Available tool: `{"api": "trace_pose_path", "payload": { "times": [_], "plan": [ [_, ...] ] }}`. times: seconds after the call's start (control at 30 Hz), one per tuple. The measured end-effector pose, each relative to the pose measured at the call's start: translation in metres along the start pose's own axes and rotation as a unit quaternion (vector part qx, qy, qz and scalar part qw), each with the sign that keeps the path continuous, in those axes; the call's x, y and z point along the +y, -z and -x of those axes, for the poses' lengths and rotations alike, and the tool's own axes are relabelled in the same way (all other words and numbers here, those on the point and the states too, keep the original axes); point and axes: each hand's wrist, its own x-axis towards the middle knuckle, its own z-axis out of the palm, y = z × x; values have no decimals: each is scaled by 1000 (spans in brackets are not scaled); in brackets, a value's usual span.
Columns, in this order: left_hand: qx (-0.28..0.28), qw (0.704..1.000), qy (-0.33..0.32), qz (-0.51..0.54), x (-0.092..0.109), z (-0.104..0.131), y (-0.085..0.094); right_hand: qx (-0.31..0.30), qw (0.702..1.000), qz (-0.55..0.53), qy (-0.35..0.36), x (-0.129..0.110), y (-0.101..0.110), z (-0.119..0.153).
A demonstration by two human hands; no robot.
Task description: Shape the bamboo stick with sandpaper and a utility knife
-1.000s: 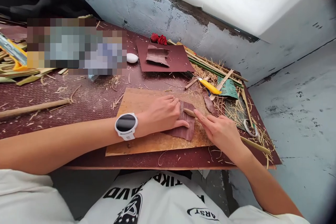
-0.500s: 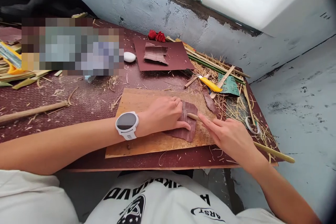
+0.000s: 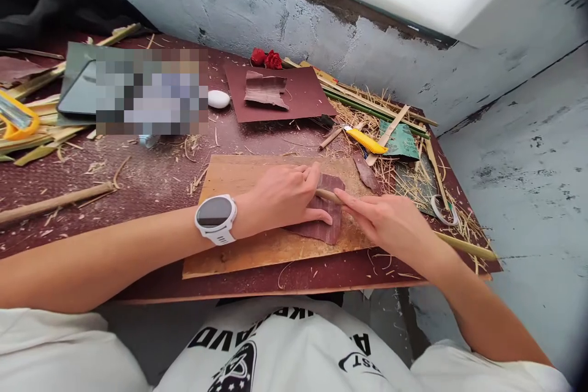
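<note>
My left hand point(image 3: 287, 196), with a white watch point(image 3: 215, 217) on its wrist, presses a worn reddish-brown piece of sandpaper point(image 3: 328, 234) onto a wooden board point(image 3: 220, 251). Its fingers are curled, and the thumb lies along the sandpaper. My right hand point(image 3: 386, 217) is closed around a slim bamboo stick point(image 3: 468, 247). The stick's rounded tip lies over the sandpaper, close beside my left fingers, and its long end sticks out past my right wrist toward the table's right edge. The middle of the stick is hidden by my hand.
Beyond the board are a yellow utility knife point(image 3: 366, 140), green sandpaper point(image 3: 400, 140) and bamboo strips point(image 3: 367, 109) among shavings. A dark red sheet point(image 3: 303, 95) bears a torn piece. Further left are a white oval object point(image 3: 218, 99), a phone point(image 3: 78, 95) and a thicker stick point(image 3: 55, 203).
My right hand and the stick have moved left, so the tip has slid across the sandpaper up to my left fingers. My left hand keeps its place on the sandpaper. The view has shifted slightly.
</note>
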Motion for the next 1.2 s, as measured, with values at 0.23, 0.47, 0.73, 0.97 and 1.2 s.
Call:
{"api": "trace_pose_path", "payload": {
  "times": [0.23,0.47,0.73,0.97,1.2],
  "plan": [
    [-4,1000,-5,-6,1,-1,0,2,1000,17,-5,-3,1,-3],
    [-5,1000,-5,25,0,4,-1,-18,998,50,-20,-12,4,7],
    [28,999,-2,41,3,8,-7,-10,997,52,-60,-16,-6,14],
    [36,998,-3,44,1,8,-11,-18,997,67,-26,-17,0,12],
    [27,999,-1,45,-1,8,-8,-11,999,33,-30,-16,0,12]
  ]
}}
